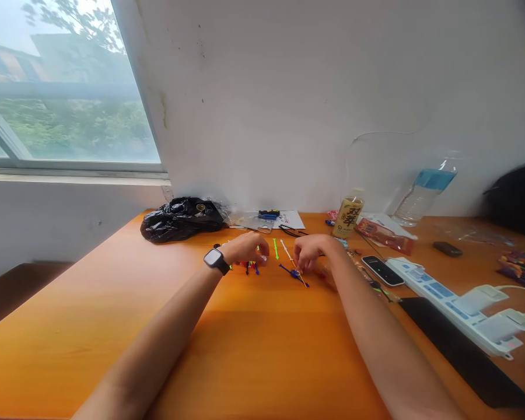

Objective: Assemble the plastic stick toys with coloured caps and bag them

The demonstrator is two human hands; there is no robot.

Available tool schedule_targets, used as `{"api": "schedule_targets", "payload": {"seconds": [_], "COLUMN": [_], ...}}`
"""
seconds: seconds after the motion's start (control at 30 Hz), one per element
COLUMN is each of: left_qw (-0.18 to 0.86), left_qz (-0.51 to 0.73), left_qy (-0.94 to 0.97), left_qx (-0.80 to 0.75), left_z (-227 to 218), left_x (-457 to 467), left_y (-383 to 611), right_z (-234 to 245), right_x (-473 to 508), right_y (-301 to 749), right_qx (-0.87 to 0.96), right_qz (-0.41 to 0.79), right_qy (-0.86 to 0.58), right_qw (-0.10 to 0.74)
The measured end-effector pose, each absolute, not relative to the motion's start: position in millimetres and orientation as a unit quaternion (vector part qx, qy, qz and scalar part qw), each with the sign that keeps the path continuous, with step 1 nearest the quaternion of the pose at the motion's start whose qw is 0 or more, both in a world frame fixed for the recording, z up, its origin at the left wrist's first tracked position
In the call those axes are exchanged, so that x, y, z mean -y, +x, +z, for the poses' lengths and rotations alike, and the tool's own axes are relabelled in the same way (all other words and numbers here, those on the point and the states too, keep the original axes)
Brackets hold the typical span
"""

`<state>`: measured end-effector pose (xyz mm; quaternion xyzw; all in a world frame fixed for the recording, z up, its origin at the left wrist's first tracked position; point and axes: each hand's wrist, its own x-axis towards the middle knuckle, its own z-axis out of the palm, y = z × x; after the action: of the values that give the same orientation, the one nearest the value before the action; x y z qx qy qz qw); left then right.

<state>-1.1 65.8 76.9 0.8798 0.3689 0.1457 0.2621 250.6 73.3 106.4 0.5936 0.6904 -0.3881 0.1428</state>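
Observation:
My left hand (248, 248) is bent over a small heap of red, black and blue plastic pieces (247, 268), its fingers curled. A pale bit shows by its fingertips, but I cannot make out what it is. My right hand (310, 252) has its fingers closed and pointing down. Its tips meet the crossing of a blue plastic piece (294, 273) and a thin yellow stick (304, 282); the grip itself is hidden. Between the hands lie a bright green stick (275, 249) and a white stick (284, 246) with pointed ends.
At the back left slumps a black plastic bag (181, 220). A drink bottle (348, 214), a clear bottle with a blue label (420, 195) and a red packet (385, 234) stand or lie back right. A white power strip (441, 297) with plugs runs beside my right forearm.

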Motion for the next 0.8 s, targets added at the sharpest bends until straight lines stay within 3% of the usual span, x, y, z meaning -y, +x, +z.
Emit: {"api": "schedule_targets", "payload": {"seconds": [0.2,0.37,0.43,0.57,0.8], "left_qw": [0.144,0.141,0.169,0.242,0.205], "left_qz": [0.192,0.287,0.339,0.438,0.511], "left_qy": [0.92,0.892,0.866,0.81,0.785], "left_qx": [-0.31,-0.321,-0.327,-0.307,-0.283], "left_z": [62,70,81,102,116], "left_x": [-84,-80,-76,-66,-56], "left_y": [-5,-6,-3,6,14], "right_z": [114,125,130,135,127], "right_x": [-73,-76,-75,-68,-65], "right_y": [256,267,265,249,217], "right_qx": [-0.714,-0.734,-0.739,-0.677,-0.569], "right_qz": [-0.326,-0.268,-0.303,-0.489,-0.585], "right_qy": [0.611,0.624,0.585,0.389,0.309], "right_qw": [0.106,-0.024,-0.141,-0.388,-0.488]}}
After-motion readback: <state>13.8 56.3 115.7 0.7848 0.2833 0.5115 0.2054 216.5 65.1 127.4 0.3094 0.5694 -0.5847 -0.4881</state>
